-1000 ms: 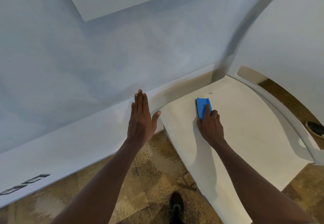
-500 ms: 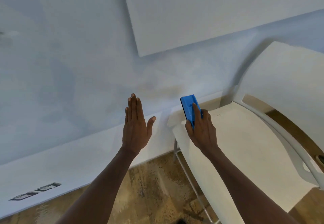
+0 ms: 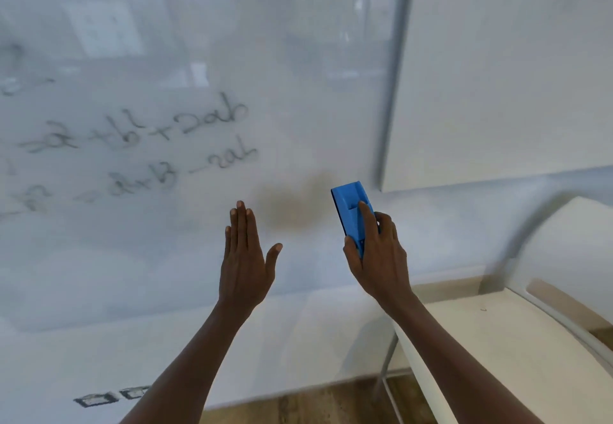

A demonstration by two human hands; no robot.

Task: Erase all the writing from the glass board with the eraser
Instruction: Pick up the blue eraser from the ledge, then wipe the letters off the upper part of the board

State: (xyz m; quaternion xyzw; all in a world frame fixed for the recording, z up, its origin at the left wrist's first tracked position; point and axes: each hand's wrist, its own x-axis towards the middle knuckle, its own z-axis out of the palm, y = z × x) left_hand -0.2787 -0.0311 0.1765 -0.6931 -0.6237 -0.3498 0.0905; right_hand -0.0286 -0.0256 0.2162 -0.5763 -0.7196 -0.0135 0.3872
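Fingers of the right hand wrapped the blue eraser, held up near the glass board, w/ writing off left. Left hand flat, empty. Eraser looked light, rigid plastic; prob. best gripped by its long sides.

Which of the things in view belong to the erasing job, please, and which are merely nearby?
Belong to the job:
blue eraser, gripped by the right hand
glass board
writing
left hand, open near the board

Merely nearby:
white table
wall panel
floor
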